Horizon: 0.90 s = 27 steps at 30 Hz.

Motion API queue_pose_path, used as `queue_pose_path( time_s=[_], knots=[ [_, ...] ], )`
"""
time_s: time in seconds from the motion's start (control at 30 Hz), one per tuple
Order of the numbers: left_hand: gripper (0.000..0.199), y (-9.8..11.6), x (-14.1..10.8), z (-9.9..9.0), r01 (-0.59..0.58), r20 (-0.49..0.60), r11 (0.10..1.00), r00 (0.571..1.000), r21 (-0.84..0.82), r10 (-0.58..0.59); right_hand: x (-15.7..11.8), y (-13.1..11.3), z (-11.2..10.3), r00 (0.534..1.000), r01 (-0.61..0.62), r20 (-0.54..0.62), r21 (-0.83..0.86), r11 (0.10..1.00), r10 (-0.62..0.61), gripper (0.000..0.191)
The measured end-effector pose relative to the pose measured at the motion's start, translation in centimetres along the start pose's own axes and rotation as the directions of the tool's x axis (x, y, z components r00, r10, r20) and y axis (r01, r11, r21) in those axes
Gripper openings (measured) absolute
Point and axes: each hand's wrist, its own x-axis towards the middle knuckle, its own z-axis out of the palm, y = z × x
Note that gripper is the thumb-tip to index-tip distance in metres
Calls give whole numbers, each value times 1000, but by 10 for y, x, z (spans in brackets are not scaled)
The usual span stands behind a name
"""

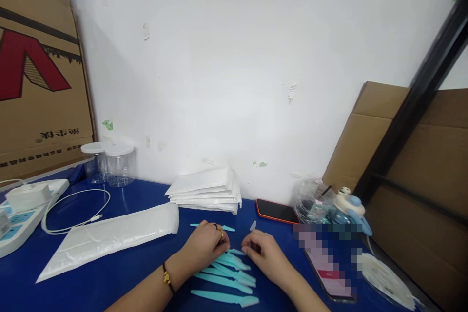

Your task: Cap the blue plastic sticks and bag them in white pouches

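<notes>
Several turquoise eyebrow razors (pixel 223 297) lie roughly side by side on the blue table, between and below my hands. My left hand (pixel 210 244) is closed over the top of this row, its fingertips curled down and hiding whatever they pinch. Another razor (pixel 228 228) lies behind that hand, partly covered by it. To the right, my right hand (pixel 266 256) has bent, closed fingers; their tips meet the end of a turquoise piece (pixel 237 252) between the hands. A small translucent tip (pixel 253 225) shows just beyond the right knuckles; I cannot tell whether it is held.
White padded mailers (pixel 204 187) are stacked by the wall, and a single one (pixel 117 236) lies left. Farther left are clear jars (pixel 120 165), a power strip (pixel 32 214) and a cable. An orange-edged phone (pixel 277 211), another phone (pixel 329 268) and a plastic bag (pixel 312 200) sit right.
</notes>
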Motion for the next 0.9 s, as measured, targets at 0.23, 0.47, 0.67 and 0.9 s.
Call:
queue_pose_path(
  time_s=[0.23,0.47,0.67,0.9],
  knots=[
    [22,-29,-2,-16,229,-88,968,971,102,-220,4,40,-11,992,5,-113,-347,938,-47,35],
    [16,-28,0,-14,154,-17,977,988,145,-154,3,31,-12,997,-61,-55,-270,961,48,13],
    [20,-25,-2,-18,144,-15,981,990,132,-143,3,30,-15,998,-63,7,-235,970,67,21],
    [11,-33,-4,-16,215,-45,973,975,-86,-219,-5,25,-18,999,-35,16,-16,999,35,19]
  ],
)
